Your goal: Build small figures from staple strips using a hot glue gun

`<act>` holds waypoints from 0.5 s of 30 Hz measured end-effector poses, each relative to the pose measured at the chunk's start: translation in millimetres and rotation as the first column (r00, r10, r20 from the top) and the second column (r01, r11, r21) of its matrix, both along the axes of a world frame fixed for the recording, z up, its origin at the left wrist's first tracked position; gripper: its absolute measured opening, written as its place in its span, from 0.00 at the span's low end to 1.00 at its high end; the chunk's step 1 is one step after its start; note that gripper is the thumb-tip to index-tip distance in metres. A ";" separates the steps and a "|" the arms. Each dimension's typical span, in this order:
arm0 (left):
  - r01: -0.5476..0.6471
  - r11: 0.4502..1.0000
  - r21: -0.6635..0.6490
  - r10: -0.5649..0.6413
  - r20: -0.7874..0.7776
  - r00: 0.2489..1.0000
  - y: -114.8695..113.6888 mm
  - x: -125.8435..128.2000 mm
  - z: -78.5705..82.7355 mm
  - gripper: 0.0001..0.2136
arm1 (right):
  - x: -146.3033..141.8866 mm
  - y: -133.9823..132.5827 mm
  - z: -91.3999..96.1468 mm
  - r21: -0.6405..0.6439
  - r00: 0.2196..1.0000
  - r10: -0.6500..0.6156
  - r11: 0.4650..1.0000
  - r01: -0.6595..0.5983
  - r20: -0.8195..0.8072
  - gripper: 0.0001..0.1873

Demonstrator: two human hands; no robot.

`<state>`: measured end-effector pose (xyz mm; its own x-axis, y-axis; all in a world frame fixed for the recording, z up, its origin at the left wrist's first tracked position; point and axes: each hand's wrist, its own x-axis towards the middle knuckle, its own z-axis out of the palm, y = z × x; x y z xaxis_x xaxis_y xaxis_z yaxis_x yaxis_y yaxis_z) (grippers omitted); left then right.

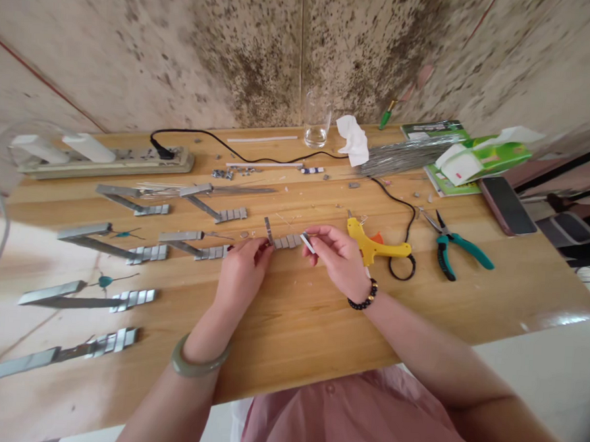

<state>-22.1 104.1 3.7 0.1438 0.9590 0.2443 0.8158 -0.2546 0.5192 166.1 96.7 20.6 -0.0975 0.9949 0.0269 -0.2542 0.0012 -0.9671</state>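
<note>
My left hand point(246, 261) is closed at the left end of a grey segmented strip point(288, 241) lying low over the table. A thin dark upright piece point(268, 228) stands up beside its fingertips. My right hand point(340, 256) pinches a small flat grey-and-white block point(308, 243) just off the strip's right end; whether the two touch I cannot tell. Just right of that hand lies a yellow hot glue gun point(380, 247) with an orange trigger. Several similar grey jointed pieces point(140, 300) with segmented ends are laid out to the left.
Teal-handled pliers point(449, 245) and a phone point(507, 206) lie to the right. Behind stand a glass point(316, 126), crumpled tissue point(352, 141), a wire bundle point(412, 154) and a green tissue pack point(496, 159). A power strip point(144, 163) trails a black cord point(220, 136) across the back.
</note>
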 end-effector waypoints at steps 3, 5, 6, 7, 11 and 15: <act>0.000 1.000 -0.003 0.000 -0.053 0.999 0.1 0.0 -0.6 0.10 | -1.1 -0.3 -1.3 -0.007 1.000 0.016 1.000 -0.016 0.004 0.15; 0.000 1.000 -0.002 0.000 -0.080 0.997 -0.1 0.2 -0.4 0.10 | -1.6 -0.5 -2.4 -0.015 1.000 0.031 0.999 -0.031 0.004 0.15; 0.002 1.000 0.000 -0.002 -0.087 0.996 -0.2 0.3 -0.2 0.10 | -1.8 -0.7 -2.9 -0.018 0.999 0.038 0.999 -0.038 0.004 0.15; 0.003 1.000 0.004 -0.003 -0.091 0.996 -0.4 0.3 -0.1 0.11 | -1.9 -0.8 -3.4 -0.021 0.999 0.044 0.999 -0.044 0.004 0.15; -0.008 1.000 0.019 0.010 -0.077 0.997 -2.6 -0.7 -0.2 0.11 | -1.8 -0.8 -5.1 -0.024 0.999 0.050 0.999 -0.049 0.021 0.15; -0.091 0.995 0.033 0.093 -0.074 0.993 -10.1 -0.6 1.8 0.08 | -2.0 -0.5 -6.1 -0.017 0.997 0.061 0.998 -0.061 0.039 0.16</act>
